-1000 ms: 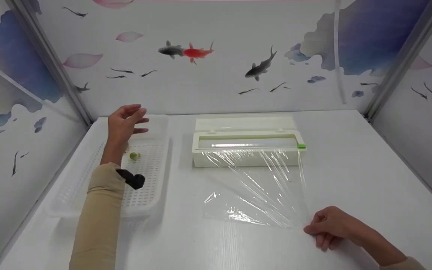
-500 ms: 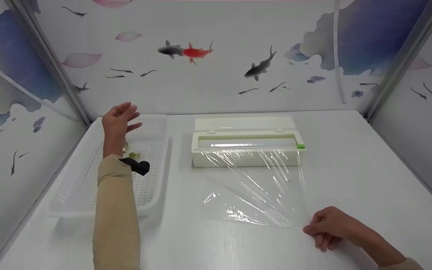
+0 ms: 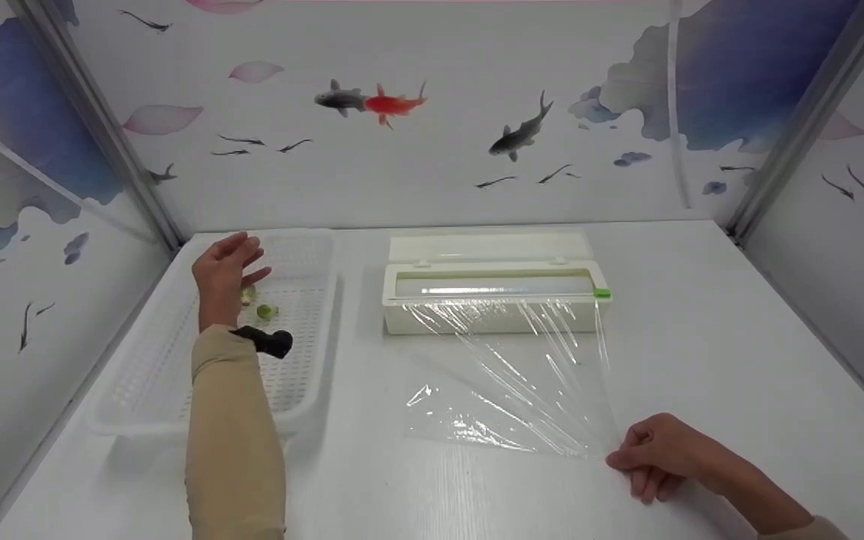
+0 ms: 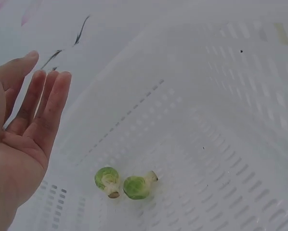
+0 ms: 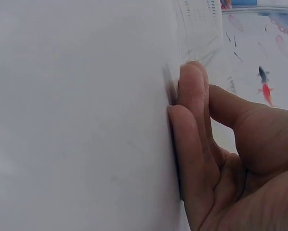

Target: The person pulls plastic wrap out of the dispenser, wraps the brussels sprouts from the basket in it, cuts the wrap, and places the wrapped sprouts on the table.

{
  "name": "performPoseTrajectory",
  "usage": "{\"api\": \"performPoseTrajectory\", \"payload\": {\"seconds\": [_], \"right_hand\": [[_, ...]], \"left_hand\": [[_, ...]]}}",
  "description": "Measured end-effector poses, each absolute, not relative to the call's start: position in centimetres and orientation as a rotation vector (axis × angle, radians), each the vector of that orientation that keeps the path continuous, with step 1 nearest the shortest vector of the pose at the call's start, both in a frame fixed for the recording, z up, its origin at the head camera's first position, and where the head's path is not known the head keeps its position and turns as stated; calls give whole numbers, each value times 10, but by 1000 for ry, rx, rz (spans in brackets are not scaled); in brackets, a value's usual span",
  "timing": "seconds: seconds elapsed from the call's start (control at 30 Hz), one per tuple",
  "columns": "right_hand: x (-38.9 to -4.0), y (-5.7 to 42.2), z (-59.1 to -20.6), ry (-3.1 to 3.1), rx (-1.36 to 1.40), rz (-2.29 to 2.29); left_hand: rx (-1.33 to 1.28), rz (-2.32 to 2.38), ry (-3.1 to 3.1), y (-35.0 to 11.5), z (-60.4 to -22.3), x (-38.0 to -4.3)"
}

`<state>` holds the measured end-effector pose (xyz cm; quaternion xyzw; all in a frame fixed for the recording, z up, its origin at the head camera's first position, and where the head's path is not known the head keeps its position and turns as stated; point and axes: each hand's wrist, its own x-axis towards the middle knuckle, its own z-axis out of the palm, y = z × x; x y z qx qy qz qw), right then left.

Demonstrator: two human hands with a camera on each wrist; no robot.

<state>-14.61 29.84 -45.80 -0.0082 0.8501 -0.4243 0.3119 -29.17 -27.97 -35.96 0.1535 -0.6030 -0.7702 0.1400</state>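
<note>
My left hand (image 3: 223, 277) hovers over the far part of a white perforated plastic basket (image 3: 297, 382), with loosely bent fingers and nothing between them in the left wrist view. Two Brussels sprouts lie on the basket floor below it: one sprout (image 4: 107, 181) beside another sprout (image 4: 137, 187), their cut stems showing. At the front right, my right hand (image 3: 664, 456) pinches the near right corner of a sheet of cling film (image 3: 507, 397) between thumb and forefinger. This film runs back, creased and shiny, to a cream dispenser box (image 3: 432, 322) with its lid raised behind.
A green cutter slide (image 3: 602, 293) sits at the right end of the box. The white table (image 3: 717, 330) is bounded by printed panels with fish and petals at the back and sides. Basket and box stand side by side with a gap.
My left hand has shifted a little left over the basket, rising slightly and then coming lower, so both sprouts now show. My right hand and the film stay where they were.
</note>
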Motion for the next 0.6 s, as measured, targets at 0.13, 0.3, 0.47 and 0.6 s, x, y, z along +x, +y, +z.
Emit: {"api": "performPoseTrajectory", "payload": {"seconds": [0.13, 0.3, 0.47, 0.6], "right_hand": [[-146, 299, -458, 2240, -27, -1126], [-146, 300, -458, 2221, -39, -1158], [-146, 300, -458, 2217, -40, -1163], [-146, 300, -459, 2219, -50, -1166]], "left_hand": [[488, -2231, -1845, -283, -360, -288], [488, -2249, -1954, -288, -367, -290], [481, -2256, -1997, -294, -386, -294], [473, -2289, -1989, -296, -400, -295]]}}
